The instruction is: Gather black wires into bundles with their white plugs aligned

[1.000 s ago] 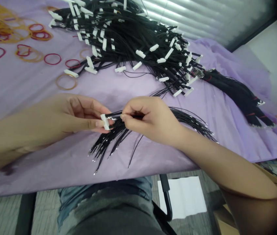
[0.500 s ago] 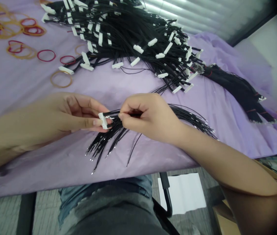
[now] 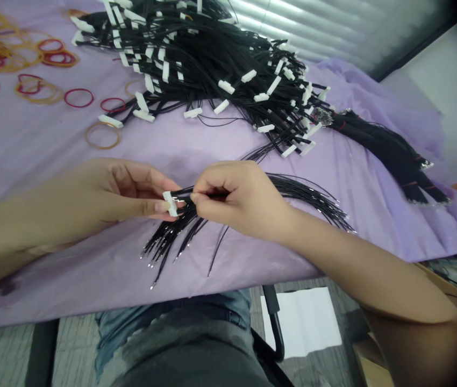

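Observation:
Between the thumb and fingers of my left hand [image 3: 131,196] is a white plastic connector [image 3: 170,203], with black wires running out of its right side. My right hand [image 3: 238,196] is closed in a pinch on a black wire just right of the connector; the wire's end near the housing is too small to make out clearly. Beneath both hands lies a loose bundle of black wires [image 3: 313,199] with shiny metal terminals at the ends, fanned out to the lower left and to the right.
A big heap of black wire harnesses [image 3: 212,59] with white connectors lies at the back. Tied wire bundles [image 3: 381,142] rest at the right. Yellow and red rubber bands [image 3: 57,58] are scattered at the left on the purple cloth [image 3: 91,290]. The table's front edge is near my lap.
My right hand has shifted slightly left, closer to the connector, still pinching the wire. My left hand keeps its hold on the connector. The whole view has moved a little.

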A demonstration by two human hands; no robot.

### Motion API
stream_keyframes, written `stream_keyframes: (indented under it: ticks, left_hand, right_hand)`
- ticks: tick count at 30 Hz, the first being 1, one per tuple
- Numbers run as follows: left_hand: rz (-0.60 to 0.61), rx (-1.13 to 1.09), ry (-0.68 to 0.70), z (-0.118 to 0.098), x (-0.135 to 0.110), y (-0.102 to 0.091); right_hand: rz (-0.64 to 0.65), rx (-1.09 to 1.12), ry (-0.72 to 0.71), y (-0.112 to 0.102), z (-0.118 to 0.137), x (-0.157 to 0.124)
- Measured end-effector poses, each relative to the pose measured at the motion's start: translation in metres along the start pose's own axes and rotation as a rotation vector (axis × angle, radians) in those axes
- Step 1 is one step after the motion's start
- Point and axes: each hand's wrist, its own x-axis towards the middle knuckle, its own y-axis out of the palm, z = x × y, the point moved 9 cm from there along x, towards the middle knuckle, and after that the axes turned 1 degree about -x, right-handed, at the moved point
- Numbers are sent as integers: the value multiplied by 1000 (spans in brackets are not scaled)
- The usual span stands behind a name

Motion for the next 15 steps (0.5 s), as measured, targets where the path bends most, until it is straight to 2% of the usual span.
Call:
stream_keyframes:
  ticks: [5, 15]
  left_hand:
    - [1, 6, 14, -2, 0, -1]
    - [-81, -48, -80, 2, 2, -3]
  right_hand:
    - [-3, -25, 26, 0, -1, -1]
    - [35, -42, 63, 6, -6, 0]
